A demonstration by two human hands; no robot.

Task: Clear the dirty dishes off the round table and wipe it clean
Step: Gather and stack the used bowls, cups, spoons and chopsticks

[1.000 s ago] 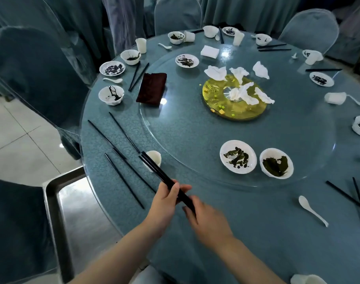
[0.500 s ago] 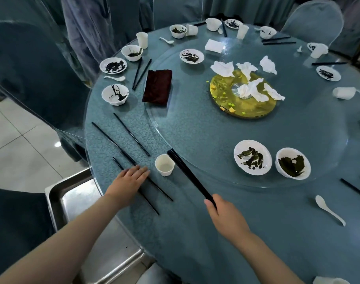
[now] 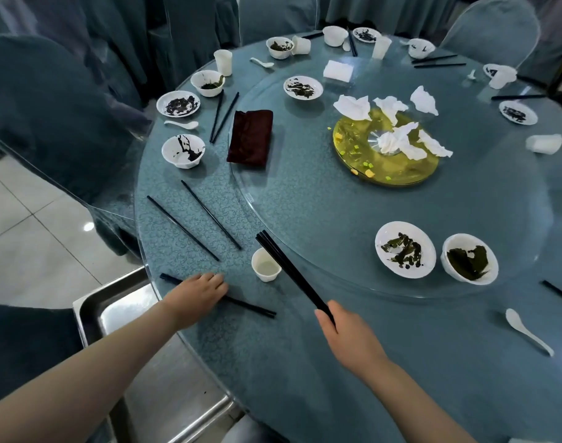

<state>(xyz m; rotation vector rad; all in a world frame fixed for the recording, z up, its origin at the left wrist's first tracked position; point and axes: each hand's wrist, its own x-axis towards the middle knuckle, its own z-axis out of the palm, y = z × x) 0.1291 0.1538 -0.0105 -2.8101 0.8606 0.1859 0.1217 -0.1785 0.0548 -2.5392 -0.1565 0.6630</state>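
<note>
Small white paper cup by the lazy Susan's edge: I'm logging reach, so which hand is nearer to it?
Left. The left hand lies flat just left of the small white paper cup; the right hand sits farther below-right, gripping black chopsticks.

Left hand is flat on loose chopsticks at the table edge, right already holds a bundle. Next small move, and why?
Probably curl the left hand around the black chopsticks lying under it and lift them toward the black chopstick bundle gripped by the right hand. Its fingers rest on them, not yet closed, and two more loose black chopsticks lie just beyond.
</note>
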